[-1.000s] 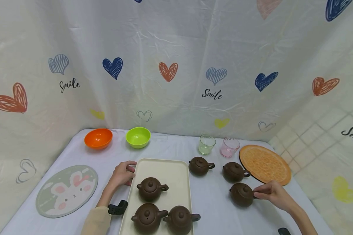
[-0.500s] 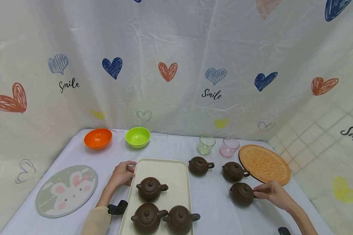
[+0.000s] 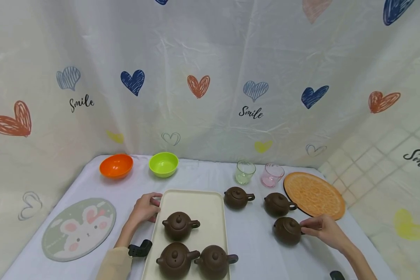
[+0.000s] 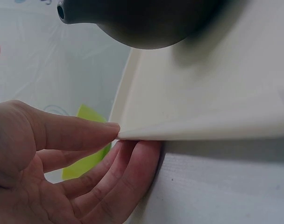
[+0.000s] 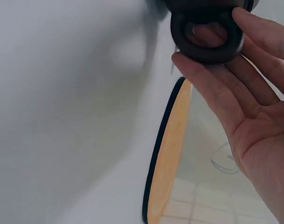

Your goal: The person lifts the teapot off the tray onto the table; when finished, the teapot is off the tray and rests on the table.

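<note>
My left hand (image 3: 145,208) grips the cream tray (image 3: 192,198) by its left edge; in the left wrist view the thumb lies on the rim with fingers below it. Three dark brown teapots stand on this tray: one teapot (image 3: 179,225) in the middle, a larger teapot (image 3: 175,259) and another teapot (image 3: 213,261) near the front. To the right, my right hand (image 3: 323,232) pinches the handle of a brown teapot (image 3: 287,231). The right wrist view shows thumb and fingertips on that looped handle (image 5: 207,53); most of its body is out of frame there.
Two more brown teapots, one (image 3: 237,197) beside the tray and one (image 3: 277,204) behind the held teapot, stand close by. Farther back are a green glass (image 3: 245,173), a pink glass (image 3: 272,175), an orange mat (image 3: 315,194), an orange bowl (image 3: 116,166), and a lime bowl (image 3: 163,164). A rabbit mat (image 3: 78,229) lies left.
Only the head view shifts very slightly. Both hands, the tray and the teapots keep their places.
</note>
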`<state>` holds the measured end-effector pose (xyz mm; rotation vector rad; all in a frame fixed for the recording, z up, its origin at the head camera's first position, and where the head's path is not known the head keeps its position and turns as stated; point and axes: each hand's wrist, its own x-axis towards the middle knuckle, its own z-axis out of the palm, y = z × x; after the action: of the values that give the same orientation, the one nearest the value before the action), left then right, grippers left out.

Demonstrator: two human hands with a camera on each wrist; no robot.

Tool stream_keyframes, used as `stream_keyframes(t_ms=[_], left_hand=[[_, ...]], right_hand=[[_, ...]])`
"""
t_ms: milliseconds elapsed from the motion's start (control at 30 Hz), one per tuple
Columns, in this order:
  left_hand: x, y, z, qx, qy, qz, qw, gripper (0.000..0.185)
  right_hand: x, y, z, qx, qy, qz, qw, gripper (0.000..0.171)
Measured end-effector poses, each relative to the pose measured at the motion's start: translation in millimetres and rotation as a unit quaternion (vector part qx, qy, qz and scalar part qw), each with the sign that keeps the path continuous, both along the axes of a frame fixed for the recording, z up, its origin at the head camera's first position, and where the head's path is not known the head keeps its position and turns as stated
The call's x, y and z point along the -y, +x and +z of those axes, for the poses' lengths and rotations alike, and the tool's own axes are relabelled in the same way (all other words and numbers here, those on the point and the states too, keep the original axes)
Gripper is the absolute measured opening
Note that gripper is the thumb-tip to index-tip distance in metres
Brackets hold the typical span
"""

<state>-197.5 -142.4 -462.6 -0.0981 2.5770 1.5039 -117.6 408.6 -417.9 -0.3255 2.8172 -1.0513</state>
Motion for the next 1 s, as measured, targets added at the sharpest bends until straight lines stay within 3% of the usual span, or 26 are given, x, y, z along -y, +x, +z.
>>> stream_keyframes(t_ms=[200,433,533,800,1000], left_hand=[[-1.1,1.6,-1.7,0.000,0.001,0.002,1.0000,0.050],[-0.1,1.7,-0.9,0.001,0.002,0.003,1.0000,0.050],[0.0,1.4,-0.3,0.000,0.006,0.003,1.0000,0.050],[0.6,1.1,-0.7,-0.003,0.010,0.001,0.9999,0.050],[-1.4,1.0,-1.3,-0.006,0.011,0.003,0.9999,0.050]], right_hand=[[15.2,2.2,7.0,-0.055,0.001,-0.033,0.998,0.015],[59.8,-7.1,20.2,-0.132,-0.033,-0.062,0.989,0.014],[84.1,-14.6,24.6,-0.127,-0.057,-0.044,0.989,0.016],[145.5,-38.3,34.4,-0.090,-0.084,0.069,0.990,0.020],[189.8,-54.8,33.4,-0.097,-0.108,0.153,0.978,0.017]])
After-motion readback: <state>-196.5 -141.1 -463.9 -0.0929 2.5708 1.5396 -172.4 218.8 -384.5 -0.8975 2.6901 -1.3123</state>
